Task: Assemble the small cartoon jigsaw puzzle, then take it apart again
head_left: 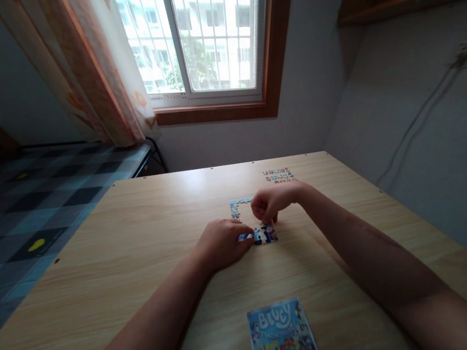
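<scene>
A partly joined jigsaw puzzle (264,236) lies on the wooden table, its front strip dark blue with pale figures. Its left and far edges show as a narrow border of joined pieces (234,209), with bare table inside. My left hand (223,241) rests palm down at the puzzle's front left, fingers stretched over the strip and hiding part of it. Above the front right part, my right hand (268,202) is bent down with its fingers pinched together. Its fingertips meet at a small jigsaw piece by the strip, mostly hidden by the fingers.
Several loose jigsaw pieces (279,175) are laid out in rows beyond my right hand. A picture box marked "Bluey" (284,343) lies near me on the table (137,239). A checked bed (44,195) stands left; a wall with a cable (416,114) is on the right.
</scene>
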`<state>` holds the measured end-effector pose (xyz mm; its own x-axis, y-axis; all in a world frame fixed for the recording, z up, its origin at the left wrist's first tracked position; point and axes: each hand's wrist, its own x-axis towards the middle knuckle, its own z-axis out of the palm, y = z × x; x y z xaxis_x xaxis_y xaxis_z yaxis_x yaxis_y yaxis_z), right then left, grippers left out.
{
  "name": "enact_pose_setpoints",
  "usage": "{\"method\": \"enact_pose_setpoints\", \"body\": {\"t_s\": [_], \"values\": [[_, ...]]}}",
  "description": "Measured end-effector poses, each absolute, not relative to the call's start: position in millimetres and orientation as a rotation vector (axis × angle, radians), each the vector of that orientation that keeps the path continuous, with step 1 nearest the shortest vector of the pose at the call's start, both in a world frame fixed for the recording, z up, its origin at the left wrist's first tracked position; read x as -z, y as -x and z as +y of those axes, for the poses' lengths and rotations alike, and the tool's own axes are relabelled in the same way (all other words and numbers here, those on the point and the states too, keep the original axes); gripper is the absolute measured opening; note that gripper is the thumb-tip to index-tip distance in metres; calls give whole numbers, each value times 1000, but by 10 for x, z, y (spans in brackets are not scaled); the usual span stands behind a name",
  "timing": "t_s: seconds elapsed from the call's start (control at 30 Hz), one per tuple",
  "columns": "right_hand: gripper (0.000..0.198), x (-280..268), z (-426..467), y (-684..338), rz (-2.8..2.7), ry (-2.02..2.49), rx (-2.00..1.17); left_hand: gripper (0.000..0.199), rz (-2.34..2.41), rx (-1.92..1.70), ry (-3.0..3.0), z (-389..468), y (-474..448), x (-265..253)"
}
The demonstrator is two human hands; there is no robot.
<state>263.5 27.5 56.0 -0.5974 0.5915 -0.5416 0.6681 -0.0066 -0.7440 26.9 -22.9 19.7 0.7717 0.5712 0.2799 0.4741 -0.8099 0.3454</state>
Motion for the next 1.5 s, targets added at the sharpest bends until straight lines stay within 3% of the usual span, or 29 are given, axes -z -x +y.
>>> {"method": "enact_pose_setpoints", "body": {"t_s": [0.27,0.47,0.7,1.2,1.5], "values": [[24,-577,198,-2530,2104,-1397,1622,22,774,-594,-2644,-212,-262,-185],[18,-653,152,-2480,2146,-1463,1388,22,782,-564,-2692,-209,-262,-182],[19,-745,83,-2353,2346,-1466,887,23,790,-516,-2767,-215,-254,-185],[23,-796,-15,-2249,2364,-1457,556,22,814,-432,-2832,-221,-262,-223],[25,-1013,-65,-2419,2293,-1724,331,22,818,-444,-2818,-239,-275,-215]]}}
